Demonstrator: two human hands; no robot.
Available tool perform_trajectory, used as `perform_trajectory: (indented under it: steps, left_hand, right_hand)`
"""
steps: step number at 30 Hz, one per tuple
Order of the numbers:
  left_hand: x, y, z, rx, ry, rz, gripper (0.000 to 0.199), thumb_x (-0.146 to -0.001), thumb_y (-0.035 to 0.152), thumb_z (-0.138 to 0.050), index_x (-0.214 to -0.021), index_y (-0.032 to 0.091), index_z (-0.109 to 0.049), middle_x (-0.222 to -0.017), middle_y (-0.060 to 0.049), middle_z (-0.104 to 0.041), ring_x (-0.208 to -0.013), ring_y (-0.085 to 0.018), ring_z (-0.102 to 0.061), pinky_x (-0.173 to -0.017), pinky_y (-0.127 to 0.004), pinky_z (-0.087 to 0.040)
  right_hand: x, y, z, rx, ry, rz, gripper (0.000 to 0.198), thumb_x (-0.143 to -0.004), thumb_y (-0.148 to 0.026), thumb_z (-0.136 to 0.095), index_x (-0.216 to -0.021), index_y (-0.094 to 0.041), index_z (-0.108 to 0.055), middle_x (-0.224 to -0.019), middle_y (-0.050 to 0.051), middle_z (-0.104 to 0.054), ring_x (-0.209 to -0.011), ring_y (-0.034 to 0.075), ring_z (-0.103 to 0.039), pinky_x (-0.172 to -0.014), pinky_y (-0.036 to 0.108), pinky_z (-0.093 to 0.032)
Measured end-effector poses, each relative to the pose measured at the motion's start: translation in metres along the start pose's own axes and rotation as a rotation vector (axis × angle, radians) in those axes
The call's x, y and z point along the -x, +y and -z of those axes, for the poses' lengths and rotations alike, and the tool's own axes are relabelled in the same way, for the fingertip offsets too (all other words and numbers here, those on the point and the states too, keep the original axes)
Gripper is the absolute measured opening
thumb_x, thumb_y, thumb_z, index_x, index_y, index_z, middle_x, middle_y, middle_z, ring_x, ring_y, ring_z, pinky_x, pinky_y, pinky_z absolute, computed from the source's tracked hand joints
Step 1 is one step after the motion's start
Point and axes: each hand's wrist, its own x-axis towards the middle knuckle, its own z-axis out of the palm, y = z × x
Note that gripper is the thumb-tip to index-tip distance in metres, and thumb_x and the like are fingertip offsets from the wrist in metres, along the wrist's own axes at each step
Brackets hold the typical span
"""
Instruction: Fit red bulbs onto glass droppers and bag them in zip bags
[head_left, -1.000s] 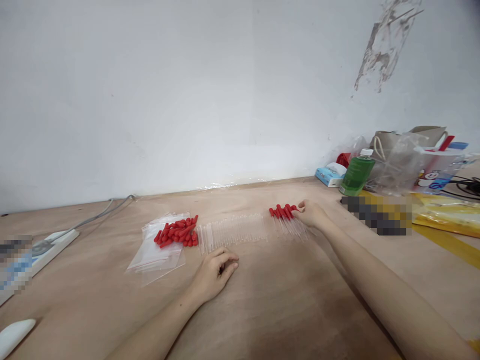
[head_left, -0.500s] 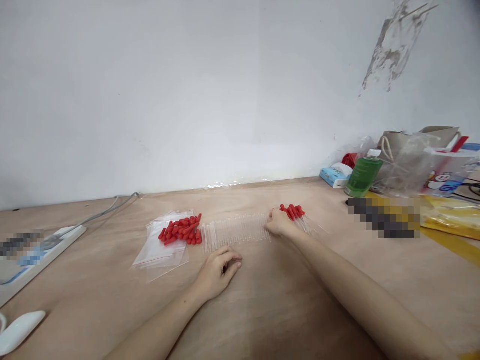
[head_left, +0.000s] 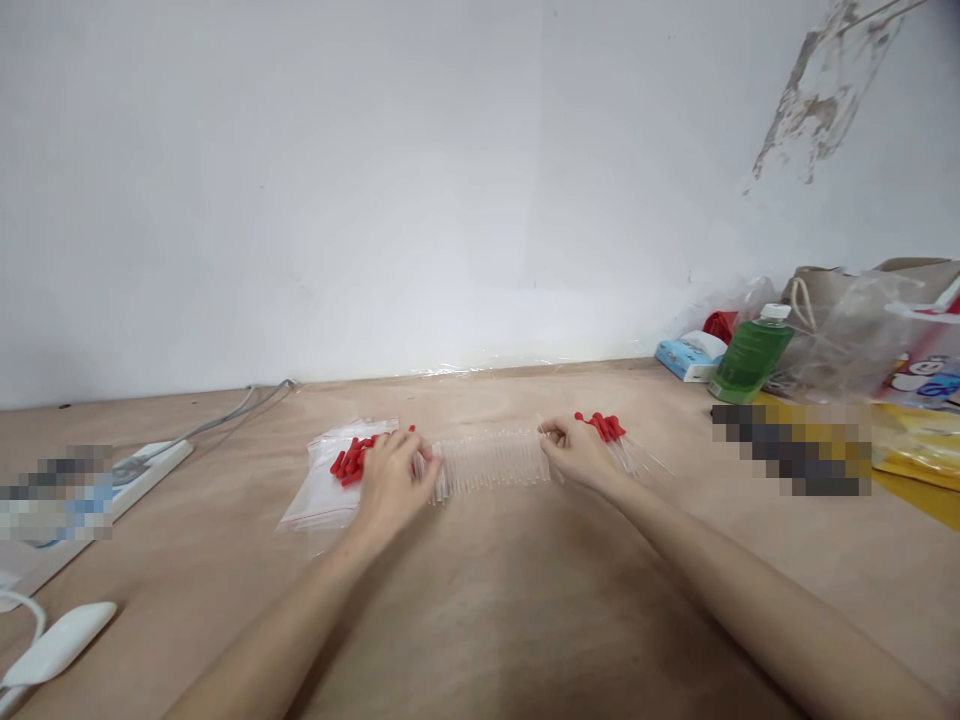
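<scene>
My right hand pinches a thin clear tube at the right end of a row of thin clear tubes laid side by side. My left hand is over the right part of a pile of red rubber bulbs, fingers bent and thumb apart, close to the row's left end. It hides part of the pile. White zip bags lie under the bulbs. Just beyond my right hand are several clear tubes with red bulbs on their ends.
A power strip with a grey cable and a white plug-like object lie at left. Right, near the wall, stand a tissue pack, a green bottle and plastic bags. Yellow packaging lies in front.
My left hand has moved from the bare table up and left onto the red bulbs. My right hand now shows a clear tube in its fingertips. The view has shifted slightly.
</scene>
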Motion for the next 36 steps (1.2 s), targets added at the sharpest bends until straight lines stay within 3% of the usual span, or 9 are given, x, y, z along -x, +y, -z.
perform_trajectory:
  steps: [4, 9, 15, 18, 20, 23, 27, 30, 36]
  left_hand:
    - [-0.057, -0.032, 0.003, -0.308, -0.195, 0.207, 0.027, -0.078, 0.028, -0.045, -0.101, 0.022, -0.057, -0.111, -0.010, -0.054, -0.106, -0.029, -0.043, -0.084, -0.042, -0.030]
    - [-0.098, -0.053, -0.031, -0.362, -0.374, 0.308, 0.022, -0.068, 0.033, -0.057, -0.080, 0.016, -0.066, -0.100, -0.017, -0.059, -0.101, -0.035, -0.047, -0.084, -0.049, -0.028]
    - [-0.106, -0.055, -0.053, -0.386, -0.413, 0.399, 0.027, -0.053, 0.026, -0.069, -0.076, 0.012, -0.066, -0.099, -0.020, -0.059, -0.099, -0.039, -0.048, -0.082, -0.049, -0.028]
    - [-0.109, -0.048, -0.050, -0.358, -0.404, 0.394, 0.024, -0.047, 0.021, -0.073, -0.067, 0.010, -0.063, -0.090, -0.020, -0.060, -0.092, -0.038, -0.050, -0.078, -0.048, -0.030]
    - [-0.110, -0.040, -0.041, -0.316, -0.374, 0.364, 0.020, -0.054, 0.023, -0.070, -0.064, 0.009, -0.060, -0.087, -0.019, -0.059, -0.090, -0.036, -0.051, -0.076, -0.046, -0.032]
    - [-0.099, -0.023, -0.021, -0.218, -0.292, 0.261, 0.019, -0.076, 0.028, -0.054, -0.074, 0.009, -0.056, -0.091, -0.015, -0.058, -0.092, -0.027, -0.051, -0.078, -0.039, -0.034]
    - [-0.050, -0.003, -0.002, -0.044, -0.199, 0.077, 0.023, -0.091, 0.028, -0.028, -0.094, 0.017, -0.049, -0.091, -0.004, -0.058, -0.082, -0.014, -0.054, -0.073, -0.026, -0.040]
    - [-0.003, 0.006, -0.006, 0.301, -0.166, -0.122, 0.015, -0.088, 0.028, -0.037, -0.094, 0.018, -0.047, -0.082, -0.002, -0.059, -0.074, -0.014, -0.056, -0.067, -0.025, -0.042]
    - [0.042, 0.016, -0.027, 0.523, -0.202, -0.087, 0.016, -0.086, 0.028, -0.045, -0.091, 0.019, -0.057, -0.085, -0.003, -0.061, -0.076, -0.015, -0.057, -0.066, -0.025, -0.045]
  right_hand:
    - [0.036, 0.002, -0.009, 0.140, 0.179, 0.404, 0.024, -0.080, -0.018, -0.043, -0.094, -0.018, -0.062, -0.083, 0.007, -0.059, -0.080, 0.018, -0.053, -0.068, 0.027, -0.039]
    - [0.056, 0.009, -0.028, 0.149, 0.147, 0.661, 0.031, -0.084, -0.016, -0.038, -0.110, -0.019, -0.054, -0.082, 0.007, -0.053, -0.072, 0.016, -0.049, -0.064, 0.027, -0.040]
    - [0.055, 0.010, -0.029, 0.146, 0.138, 0.682, 0.031, -0.085, -0.013, -0.037, -0.111, -0.017, -0.051, -0.081, 0.008, -0.054, -0.072, 0.016, -0.050, -0.066, 0.029, -0.042]
    - [0.056, 0.007, -0.026, 0.064, 0.088, 0.633, 0.025, -0.086, -0.015, -0.037, -0.106, -0.017, -0.052, -0.083, 0.008, -0.054, -0.076, 0.016, -0.052, -0.068, 0.030, -0.044]
    - [0.056, 0.007, -0.026, -0.004, 0.062, 0.609, 0.022, -0.086, -0.016, -0.036, -0.101, -0.017, -0.053, -0.084, 0.007, -0.053, -0.075, 0.015, -0.052, -0.068, 0.029, -0.045]
    - [0.056, 0.010, -0.028, -0.085, 0.053, 0.598, 0.021, -0.086, -0.016, -0.037, -0.099, -0.018, -0.053, -0.085, 0.006, -0.052, -0.074, 0.014, -0.052, -0.067, 0.027, -0.046]
    - [0.056, 0.011, -0.029, -0.125, 0.078, 0.589, 0.021, -0.085, -0.017, -0.038, -0.099, -0.018, -0.053, -0.085, 0.006, -0.052, -0.074, 0.014, -0.054, -0.065, 0.025, -0.045]
    - [0.056, 0.007, -0.025, -0.118, 0.114, 0.590, 0.021, -0.085, -0.018, -0.039, -0.098, -0.019, -0.056, -0.082, 0.005, -0.056, -0.073, 0.014, -0.054, -0.066, 0.026, -0.044]
    - [0.059, -0.001, -0.021, -0.077, 0.171, 0.632, 0.021, -0.085, -0.021, -0.041, -0.097, -0.020, -0.059, -0.080, 0.005, -0.061, -0.072, 0.013, -0.055, -0.072, 0.030, -0.039]
